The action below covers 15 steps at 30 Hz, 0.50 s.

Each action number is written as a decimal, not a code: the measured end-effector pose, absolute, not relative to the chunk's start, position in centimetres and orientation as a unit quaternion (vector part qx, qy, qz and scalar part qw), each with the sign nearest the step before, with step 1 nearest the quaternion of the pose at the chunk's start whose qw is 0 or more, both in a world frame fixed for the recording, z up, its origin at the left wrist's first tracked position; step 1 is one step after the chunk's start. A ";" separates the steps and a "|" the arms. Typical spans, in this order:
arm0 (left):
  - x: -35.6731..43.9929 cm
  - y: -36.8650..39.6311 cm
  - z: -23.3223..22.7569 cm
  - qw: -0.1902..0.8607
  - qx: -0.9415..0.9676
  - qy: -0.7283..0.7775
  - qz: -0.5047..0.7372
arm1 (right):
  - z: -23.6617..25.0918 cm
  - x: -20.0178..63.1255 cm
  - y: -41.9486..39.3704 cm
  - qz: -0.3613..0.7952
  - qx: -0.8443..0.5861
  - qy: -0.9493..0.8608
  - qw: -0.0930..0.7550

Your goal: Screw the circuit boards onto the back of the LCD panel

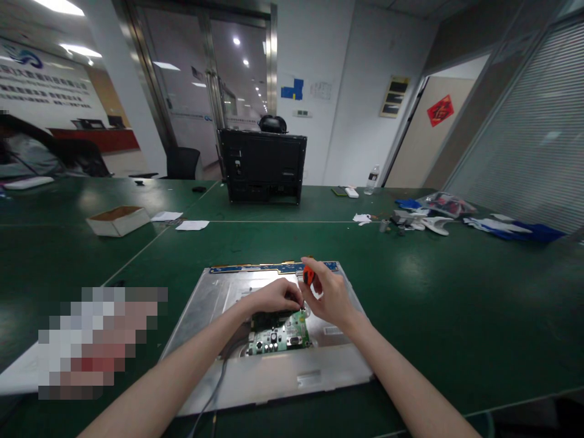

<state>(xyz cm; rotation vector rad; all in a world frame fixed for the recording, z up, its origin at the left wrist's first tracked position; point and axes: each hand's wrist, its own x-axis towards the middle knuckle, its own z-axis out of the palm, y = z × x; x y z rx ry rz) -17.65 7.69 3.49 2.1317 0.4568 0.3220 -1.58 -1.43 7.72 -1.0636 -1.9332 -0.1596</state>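
A green table (456, 316) is seen in an office with glass doors. One metal panel (274, 371) lies flat near the front edge, carrying one green circuit board (280, 336). The right hand (331, 298) is closed around one orange-handled screwdriver (309, 275); its tip is hidden. The left hand (274, 298) is curled over the board's top edge; whether anything is pinched cannot be told. One black monitor (262, 165) stands behind.

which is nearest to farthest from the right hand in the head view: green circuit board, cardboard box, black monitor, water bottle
From the right hand:
1. green circuit board, just below-left, on the metal panel.
2. black monitor, upright, far ahead.
3. cardboard box, far left, and water bottle, far back right: too close to call.
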 end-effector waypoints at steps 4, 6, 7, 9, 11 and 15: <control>-17.7 7.7 3.3 0.457 0.861 0.186 0.123 | 7.9 -1.5 -1.7 -0.035 -0.429 -0.781 0.452; -17.7 7.8 3.3 0.455 0.862 0.186 0.121 | 7.9 -1.5 -1.6 -0.038 -0.432 -0.777 0.455; -17.7 7.8 3.3 0.454 0.863 0.185 0.121 | 7.8 -1.6 -1.5 -0.045 -0.433 -0.776 0.456; -17.7 7.8 3.3 0.450 0.865 0.183 0.123 | 7.8 -1.6 -1.3 -0.069 -0.435 -0.772 0.458; -17.7 7.8 3.3 0.447 0.867 0.181 0.128 | 7.7 -1.7 -1.2 -0.093 -0.434 -0.768 0.462; -17.6 7.9 3.3 0.442 0.869 0.174 0.136 | 7.8 -1.7 -1.2 -0.097 -0.428 -0.770 0.463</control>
